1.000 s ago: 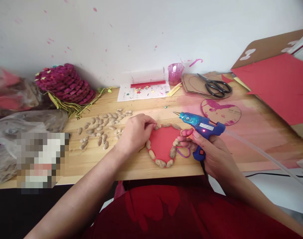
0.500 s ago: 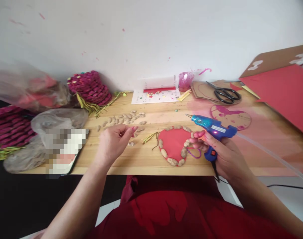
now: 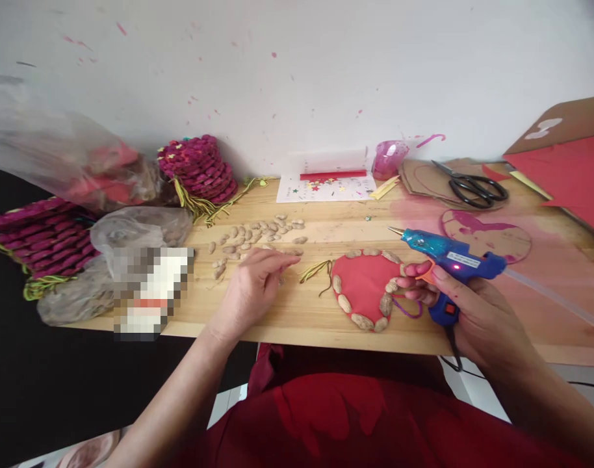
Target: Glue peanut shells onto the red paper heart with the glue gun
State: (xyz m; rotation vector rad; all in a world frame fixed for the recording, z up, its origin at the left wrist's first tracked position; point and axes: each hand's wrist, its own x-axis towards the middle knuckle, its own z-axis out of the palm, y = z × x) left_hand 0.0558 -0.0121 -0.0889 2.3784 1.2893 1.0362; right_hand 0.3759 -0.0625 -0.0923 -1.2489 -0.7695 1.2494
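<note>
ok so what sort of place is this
Probably a craft workspace, though whether at home or in a studio I can't tell. A glue gun in the right hand, a red heart edged with peanuts, and black scissors suggest it.

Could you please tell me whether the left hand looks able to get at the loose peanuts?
Probably yes: the left hand is beside the loose peanuts, with nothing visible between them, though whether it holds one is unclear.
</note>
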